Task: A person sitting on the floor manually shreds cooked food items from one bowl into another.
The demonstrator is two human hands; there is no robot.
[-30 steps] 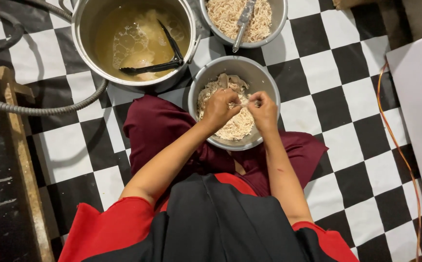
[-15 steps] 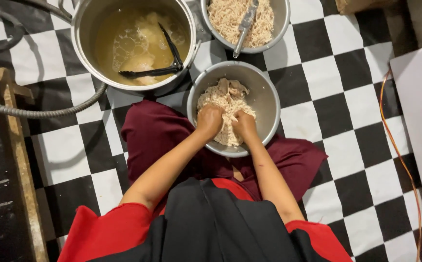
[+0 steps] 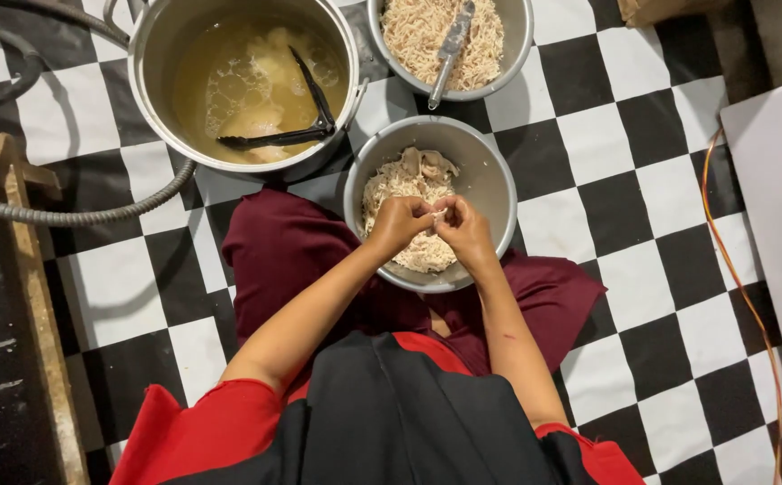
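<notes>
- Both my hands have lifted a little out of the heap since half a second ago and drawn closer, so they now meet above the middle of the steel bowl [image 3: 490, 193] instead of pressing down into it.
- Between them is a small piece of cooked chicken [image 3: 437, 216]; my left hand [image 3: 400, 224] and right hand [image 3: 464, 232] each pinch an end of it with curled fingertips, knuckles nearly touching.
- It looks soft, moist and light, likely to tear along the grain rather than snap; I judge it a bit slippery, so a thumb-and-forefinger pinch near the ends is the hold.
- Under my hands lies the pile of shredded chicken [image 3: 395, 184], pale and stringy, with a few whole chunks at the far side of the bowl.
- That bowl sits on the floor just in front of my maroon skirt [image 3: 283, 256].
- Beyond it, a second bowl of shreds [image 3: 516, 54] holds a metal utensil [image 3: 450, 45] leaning on its rim.
- To the left, a large pot of broth [image 3: 153, 81] holds dark tongs [image 3: 287, 135] and more pieces.
- Around everything is the black-and-white checkered floor [image 3: 624, 144], with a grey corrugated hose [image 3: 76, 214] curving past the pot.
</notes>
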